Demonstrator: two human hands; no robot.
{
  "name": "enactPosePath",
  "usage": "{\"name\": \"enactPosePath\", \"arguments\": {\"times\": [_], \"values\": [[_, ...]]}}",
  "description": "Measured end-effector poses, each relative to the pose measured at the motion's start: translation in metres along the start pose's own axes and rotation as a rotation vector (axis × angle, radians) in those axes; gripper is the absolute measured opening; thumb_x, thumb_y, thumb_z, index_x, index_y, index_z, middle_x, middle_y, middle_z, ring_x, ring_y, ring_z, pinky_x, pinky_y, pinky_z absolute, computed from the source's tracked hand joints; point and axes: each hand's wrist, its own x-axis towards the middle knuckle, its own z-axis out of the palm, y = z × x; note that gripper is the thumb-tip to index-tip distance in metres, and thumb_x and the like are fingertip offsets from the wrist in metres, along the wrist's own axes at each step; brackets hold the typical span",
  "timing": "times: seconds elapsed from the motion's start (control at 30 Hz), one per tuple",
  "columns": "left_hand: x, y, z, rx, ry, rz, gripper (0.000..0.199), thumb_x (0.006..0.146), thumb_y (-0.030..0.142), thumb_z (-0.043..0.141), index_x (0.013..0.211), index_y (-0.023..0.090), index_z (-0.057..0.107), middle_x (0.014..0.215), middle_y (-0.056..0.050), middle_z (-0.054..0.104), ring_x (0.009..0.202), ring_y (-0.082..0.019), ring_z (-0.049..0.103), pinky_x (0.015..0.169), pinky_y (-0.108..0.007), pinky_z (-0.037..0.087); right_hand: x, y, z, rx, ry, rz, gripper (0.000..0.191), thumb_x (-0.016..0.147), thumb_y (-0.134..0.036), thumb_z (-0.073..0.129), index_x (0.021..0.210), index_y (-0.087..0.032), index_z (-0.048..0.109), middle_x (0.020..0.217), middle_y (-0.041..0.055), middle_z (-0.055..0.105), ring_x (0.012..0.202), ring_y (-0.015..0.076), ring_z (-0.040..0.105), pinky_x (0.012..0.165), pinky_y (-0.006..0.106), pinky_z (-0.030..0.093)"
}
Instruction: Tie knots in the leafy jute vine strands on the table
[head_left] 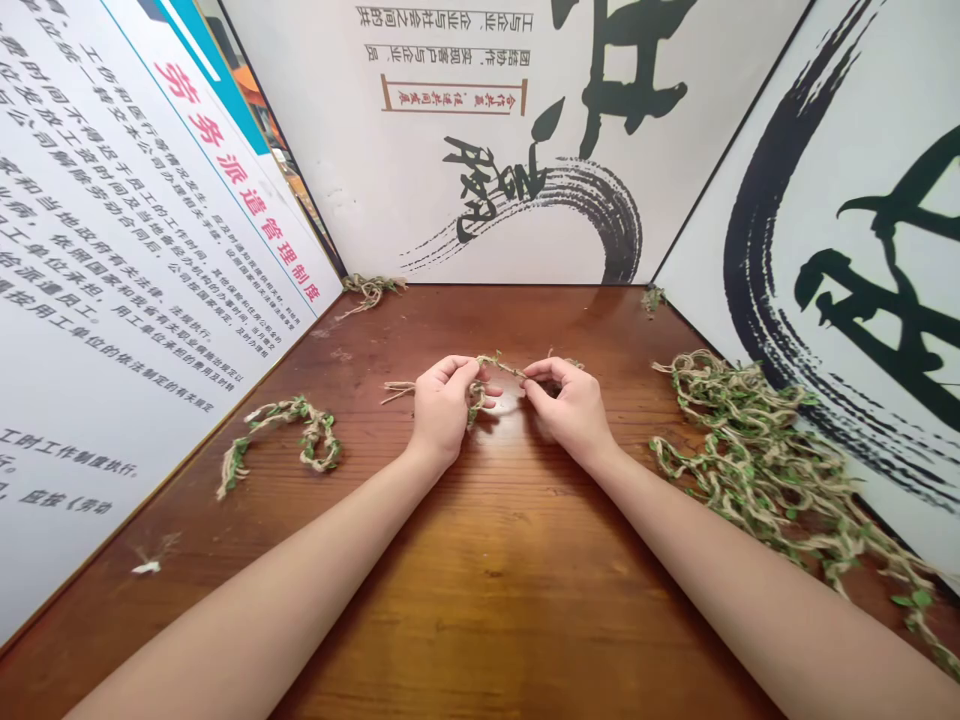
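Head view is showing one wooden table point(480, 610) with two bare hands working over its middle. The left hand point(441, 408) is pinching a strand of leafy jute twine point(501, 366) between thumb and forefinger, loose tails poking out on its far side, while the right hand point(570, 410) is gripping the same strand near its fingertips, so the twine is spanning the gap between them. If either pinch is loosening, the twist could be springing open; if the pull is growing too hard, small leaves could be tearing off or fibres fraying. Tails could also be snagging on each other and knotting in the wrong place. Counting around the hands: one curled garland length point(289, 410) is lying at left, one tangled garland heap point(757, 450) is sitting at right, its strands overlapping too much for counting, one twine bundle point(371, 288) is resting in the back left corner, one leafy tuft point(653, 299) is occupying the back right corner, and one white scrap point(148, 567) is lying near the left edge.
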Motion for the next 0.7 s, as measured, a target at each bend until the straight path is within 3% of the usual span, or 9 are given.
{"name": "enactPosePath", "arguments": {"times": [0.1, 0.2, 0.3, 0.4, 0.57, 0.7], "values": [[0.0013, 0.0002, -0.0019, -0.036, -0.052, -0.041, 0.031, 0.067, 0.035, 0.082, 0.082, 0.014, 0.064, 0.074, -0.002, 0.067, 0.057, -0.014, 0.068, 0.054, -0.026, 0.057, -0.0028, -0.0023, 0.0004, -0.207, 0.039, -0.105, 0.009, 0.084, -0.027, 0.063, 0.083, -0.022, 0.071, 0.084, 0.0057, 0.078, 0.079, 0.0233, 0.072, 0.093, 0.047, 0.052], [-0.0004, 0.0015, -0.0021, -0.026, -0.113, -0.062, 0.035, 0.066, 0.037, 0.086, 0.083, 0.016, 0.064, 0.062, 0.005, 0.058, 0.048, -0.011, 0.059, 0.049, -0.027, 0.056, -0.0047, -0.0041, 0.0007, -0.357, 0.109, -0.163, 0.010, 0.088, -0.028, 0.064, 0.083, -0.023, 0.071, 0.082, 0.0034, 0.077, 0.079, 0.0236, 0.070, 0.108, 0.058, 0.039], [-0.0041, 0.0021, -0.0008, 0.084, -0.216, -0.030, 0.034, 0.069, 0.042, 0.084, 0.084, 0.017, 0.067, 0.059, 0.005, 0.057, 0.041, -0.009, 0.053, 0.040, -0.023, 0.046, -0.0050, -0.0052, 0.0000, -0.290, 0.024, -0.147, 0.014, 0.091, -0.032, 0.062, 0.089, -0.023, 0.072, 0.077, 0.0028, 0.075, 0.069, 0.0202, 0.066, 0.090, 0.045, 0.050], [-0.0069, 0.0012, 0.0001, 0.210, -0.311, 0.009, 0.034, 0.074, 0.046, 0.081, 0.087, 0.016, 0.072, 0.057, 0.003, 0.060, 0.039, -0.009, 0.050, 0.037, -0.022, 0.039, -0.0047, -0.0065, -0.0010, -0.167, -0.067, -0.140, 0.017, 0.093, -0.034, 0.060, 0.093, -0.022, 0.072, 0.078, 0.0034, 0.075, 0.066, 0.0180, 0.064, 0.070, 0.032, 0.049], [-0.0070, -0.0016, -0.0005, 0.232, -0.284, 0.003, 0.034, 0.069, 0.042, 0.086, 0.082, 0.014, 0.071, 0.059, 0.000, 0.063, 0.042, -0.008, 0.051, 0.040, -0.022, 0.041, -0.0037, -0.0073, -0.0004, -0.012, -0.152, -0.203, 0.015, 0.090, -0.026, 0.057, 0.088, -0.021, 0.071, 0.087, 0.0044, 0.076, 0.080, 0.0190, 0.068, 0.077, 0.032, 0.052], [-0.0065, -0.0013, -0.0006, 0.238, -0.221, -0.044, 0.038, 0.066, 0.040, 0.088, 0.077, 0.016, 0.060, 0.058, -0.001, 0.065, 0.040, -0.009, 0.052, 0.038, -0.021, 0.040, -0.0020, -0.0046, 0.0009, 0.100, -0.178, -0.159, 0.016, 0.090, -0.027, 0.056, 0.089, -0.021, 0.071, 0.091, 0.0043, 0.076, 0.085, 0.0192, 0.069, 0.080, 0.034, 0.053]]}}
